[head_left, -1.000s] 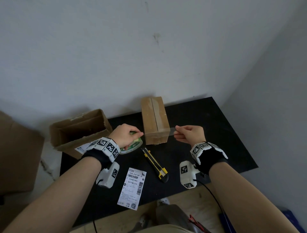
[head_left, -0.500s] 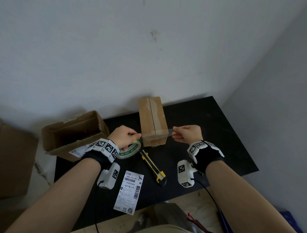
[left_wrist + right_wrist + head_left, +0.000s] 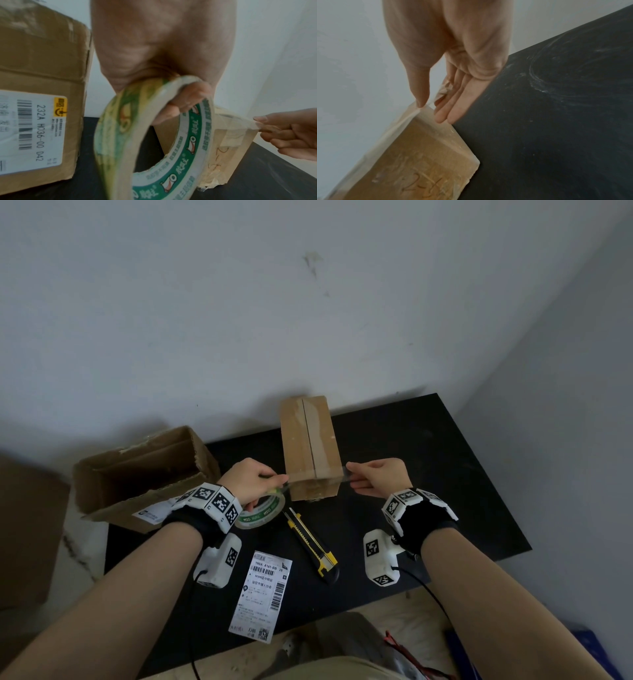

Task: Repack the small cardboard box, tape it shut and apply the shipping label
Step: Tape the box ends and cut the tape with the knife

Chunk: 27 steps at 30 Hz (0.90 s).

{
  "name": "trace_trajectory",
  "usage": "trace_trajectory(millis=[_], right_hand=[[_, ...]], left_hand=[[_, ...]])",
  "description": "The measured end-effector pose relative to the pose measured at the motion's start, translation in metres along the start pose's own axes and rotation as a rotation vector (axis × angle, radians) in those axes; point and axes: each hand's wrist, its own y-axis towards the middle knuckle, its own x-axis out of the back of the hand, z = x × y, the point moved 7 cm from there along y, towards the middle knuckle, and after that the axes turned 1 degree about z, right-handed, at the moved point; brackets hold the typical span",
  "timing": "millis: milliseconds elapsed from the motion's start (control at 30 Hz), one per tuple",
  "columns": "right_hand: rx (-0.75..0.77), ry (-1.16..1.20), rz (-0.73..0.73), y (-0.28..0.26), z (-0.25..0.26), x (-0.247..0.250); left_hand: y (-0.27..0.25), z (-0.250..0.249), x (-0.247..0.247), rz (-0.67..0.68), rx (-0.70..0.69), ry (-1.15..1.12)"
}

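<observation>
The tape strip (image 3: 315,478), lowered since a moment ago, now lies across the small box (image 3: 310,446) mid-table; left hand (image 3: 251,479) grips the roll (image 3: 262,510), right hand (image 3: 378,477) pinches its free end, ready for pressing down.

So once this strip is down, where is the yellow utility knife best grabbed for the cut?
Probably by the mid-body of the utility knife, coming from above with the right hand. It lies flat on the black table, long sides exposed, its slimmer end pointing toward the small cardboard box; whether the blade is out cannot be told.
</observation>
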Motion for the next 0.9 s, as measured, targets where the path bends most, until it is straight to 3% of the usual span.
trace_trajectory(millis=[333,533,633,767,900], right_hand=[[0.03,-0.162,-0.026,0.006,0.0,-0.002],[0.094,-0.176,-0.097,0.008,0.0,0.009],[0.147,-0.227,-0.199,0.01,0.001,0.018],[0.344,-0.317,-0.251,0.0,0.023,0.01],[0.639,-0.609,-0.005,-0.032,0.05,-0.048]], left_hand=[[-0.001,0.001,-0.002,-0.011,0.039,-0.017],[-0.002,-0.004,-0.009,-0.008,0.044,-0.038],[-0.004,-0.002,-0.008,-0.017,0.06,-0.037],[-0.006,0.001,-0.009,-0.027,0.089,-0.048],[-0.007,-0.001,-0.011,-0.012,0.09,-0.072]])
